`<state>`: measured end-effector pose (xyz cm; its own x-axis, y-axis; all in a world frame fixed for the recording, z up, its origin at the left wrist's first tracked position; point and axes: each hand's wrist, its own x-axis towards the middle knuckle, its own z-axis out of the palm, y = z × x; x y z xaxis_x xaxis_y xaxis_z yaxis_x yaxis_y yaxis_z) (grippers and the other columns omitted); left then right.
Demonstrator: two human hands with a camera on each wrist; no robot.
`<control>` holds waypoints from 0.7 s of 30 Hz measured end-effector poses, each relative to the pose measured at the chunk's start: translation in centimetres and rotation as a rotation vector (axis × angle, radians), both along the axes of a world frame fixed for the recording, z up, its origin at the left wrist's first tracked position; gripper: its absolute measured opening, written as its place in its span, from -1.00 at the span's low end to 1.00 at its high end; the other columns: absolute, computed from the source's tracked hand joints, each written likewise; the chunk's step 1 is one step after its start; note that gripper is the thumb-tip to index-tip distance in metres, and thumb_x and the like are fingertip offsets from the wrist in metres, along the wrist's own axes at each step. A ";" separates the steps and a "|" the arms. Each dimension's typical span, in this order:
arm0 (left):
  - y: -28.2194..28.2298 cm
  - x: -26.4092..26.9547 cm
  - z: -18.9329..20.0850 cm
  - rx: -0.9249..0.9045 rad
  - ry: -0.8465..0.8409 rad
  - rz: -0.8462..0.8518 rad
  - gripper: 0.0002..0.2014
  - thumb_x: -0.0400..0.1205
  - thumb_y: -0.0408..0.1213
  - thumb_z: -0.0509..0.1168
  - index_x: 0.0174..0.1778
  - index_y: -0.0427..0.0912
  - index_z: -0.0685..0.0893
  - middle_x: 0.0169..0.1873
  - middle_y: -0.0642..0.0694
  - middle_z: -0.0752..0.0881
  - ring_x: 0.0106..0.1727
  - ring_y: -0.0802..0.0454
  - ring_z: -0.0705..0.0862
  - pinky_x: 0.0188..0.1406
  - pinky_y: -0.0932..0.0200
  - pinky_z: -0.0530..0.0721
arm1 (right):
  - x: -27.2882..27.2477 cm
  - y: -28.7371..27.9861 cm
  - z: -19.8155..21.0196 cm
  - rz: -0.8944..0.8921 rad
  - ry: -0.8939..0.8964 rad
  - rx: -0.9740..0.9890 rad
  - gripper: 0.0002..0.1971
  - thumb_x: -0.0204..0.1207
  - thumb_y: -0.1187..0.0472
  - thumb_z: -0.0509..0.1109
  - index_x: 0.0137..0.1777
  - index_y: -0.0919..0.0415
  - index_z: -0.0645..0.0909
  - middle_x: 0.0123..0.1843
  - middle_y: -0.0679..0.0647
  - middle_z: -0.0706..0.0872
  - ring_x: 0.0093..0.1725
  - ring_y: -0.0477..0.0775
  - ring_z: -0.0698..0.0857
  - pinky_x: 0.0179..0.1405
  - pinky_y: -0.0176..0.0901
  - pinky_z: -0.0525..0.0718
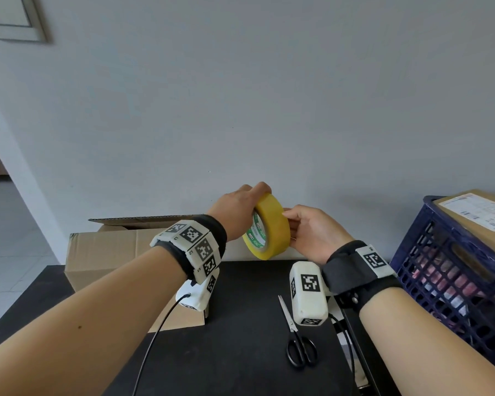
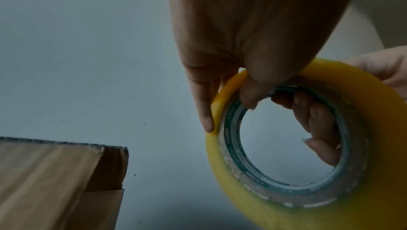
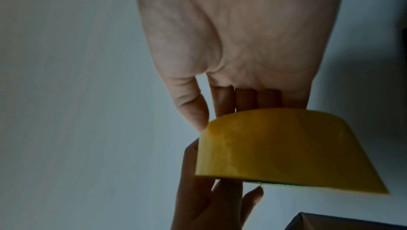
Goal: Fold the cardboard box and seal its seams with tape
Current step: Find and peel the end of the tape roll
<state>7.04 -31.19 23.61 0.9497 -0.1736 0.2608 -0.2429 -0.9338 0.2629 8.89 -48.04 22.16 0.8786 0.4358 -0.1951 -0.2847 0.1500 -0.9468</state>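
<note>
A yellow tape roll point(image 1: 272, 224) is held up above the black table point(image 1: 240, 324), between both hands. My left hand point(image 1: 240, 204) grips it from the top, with the thumb over the rim and fingers curled through the core point(image 2: 317, 129). My right hand point(image 1: 300, 224) pinches the roll's outer band, thumb point(image 3: 193, 112) at one edge and fingers behind the other. The brown cardboard box point(image 1: 106, 252) stands on the table to the left under my left forearm, one flap raised at its back. The box's corner point(image 2: 55, 181) shows in the left wrist view.
Black scissors point(image 1: 297, 341) lie on the table below my right wrist. A dark blue plastic crate point(image 1: 452, 270) stands at the right with a labelled parcel point(image 1: 475, 215) on top. A pale wall rises right behind the table.
</note>
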 end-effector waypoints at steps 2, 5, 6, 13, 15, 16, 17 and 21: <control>-0.2 -0.2 0.2 0.016 -0.016 -0.011 -0.55 0.66 -0.46 0.07 0.43 0.02 0.31 0.18 -0.15 0.56 -0.09 -0.14 0.63 -0.19 0.14 0.54 | -0.2 0.0 0.3 -0.011 0.028 0.027 -0.83 0.56 0.35 0.16 -0.07 0.33 0.60 -0.21 0.19 0.65 -0.23 0.09 0.60 -0.13 -0.12 0.57; -0.5 -0.3 0.5 0.053 -0.050 -0.032 -0.54 0.64 -0.49 0.08 0.42 0.01 0.32 0.20 -0.16 0.56 -0.04 -0.16 0.65 -0.17 0.13 0.57 | -0.6 0.1 0.4 -0.018 0.043 0.020 -0.65 0.41 0.44 0.08 0.12 0.48 0.58 -0.01 0.30 0.65 -0.06 0.19 0.62 0.00 -0.07 0.58; -0.6 -0.3 0.6 0.055 -0.057 -0.028 -0.54 0.64 -0.49 0.08 0.42 0.01 0.32 0.20 -0.16 0.56 -0.04 -0.16 0.65 -0.17 0.13 0.58 | -0.7 0.1 0.4 -0.023 0.041 0.013 -0.55 0.37 0.46 0.05 0.22 0.51 0.56 0.07 0.33 0.65 0.03 0.24 0.62 0.08 -0.02 0.58; -0.6 -0.4 1.3 0.044 -0.056 0.005 -0.55 0.64 -0.47 0.07 0.43 0.00 0.32 0.14 -0.18 0.57 -0.09 -0.18 0.65 -0.15 0.02 0.66 | -1.0 -0.1 1.1 -0.057 0.006 0.029 -0.71 0.60 0.15 0.30 0.18 0.33 0.64 -0.03 0.20 0.74 -0.04 0.14 0.70 0.01 -0.07 0.63; -0.5 -0.3 1.3 0.036 -0.039 0.011 -0.55 0.65 -0.46 0.07 0.43 0.01 0.31 0.14 -0.18 0.57 -0.08 -0.19 0.66 -0.15 0.03 0.67 | -1.0 -0.1 1.1 -0.047 0.020 0.036 -0.66 0.60 0.17 0.29 0.28 0.37 0.59 0.03 0.24 0.71 0.01 0.18 0.69 0.07 -0.03 0.63; -0.5 -0.2 1.2 0.031 -0.028 0.015 -0.56 0.65 -0.45 0.07 0.43 0.01 0.31 0.13 -0.17 0.57 -0.07 -0.19 0.66 -0.14 0.02 0.68 | -1.0 -0.2 1.1 -0.050 0.024 0.035 -0.67 0.60 0.19 0.29 0.26 0.39 0.59 0.03 0.26 0.71 0.02 0.19 0.68 0.09 -0.02 0.62; -0.4 -0.2 1.2 0.027 -0.018 0.017 -0.56 0.66 -0.45 0.07 0.42 0.02 0.30 0.13 -0.17 0.58 -0.07 -0.19 0.66 -0.12 0.02 0.68 | -1.1 -0.2 1.1 -0.052 0.030 0.044 -0.71 0.60 0.22 0.27 0.21 0.39 0.61 0.01 0.26 0.71 0.00 0.20 0.68 0.09 -0.01 0.62; -0.1 -0.4 0.8 0.021 -0.014 0.019 -0.56 0.66 -0.45 0.07 0.41 0.04 0.31 0.14 -0.15 0.57 -0.07 -0.18 0.66 -0.09 -0.02 0.70 | -1.3 0.0 1.0 -0.044 0.053 0.076 -0.78 0.57 0.31 0.18 0.06 0.34 0.62 -0.14 0.21 0.68 -0.15 0.12 0.63 -0.04 -0.08 0.58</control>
<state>6.65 -31.32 24.43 0.9491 -0.1611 0.2708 -0.2285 -0.9436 0.2395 7.63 -48.00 23.20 0.8866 0.4120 -0.2101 -0.3258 0.2340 -0.9160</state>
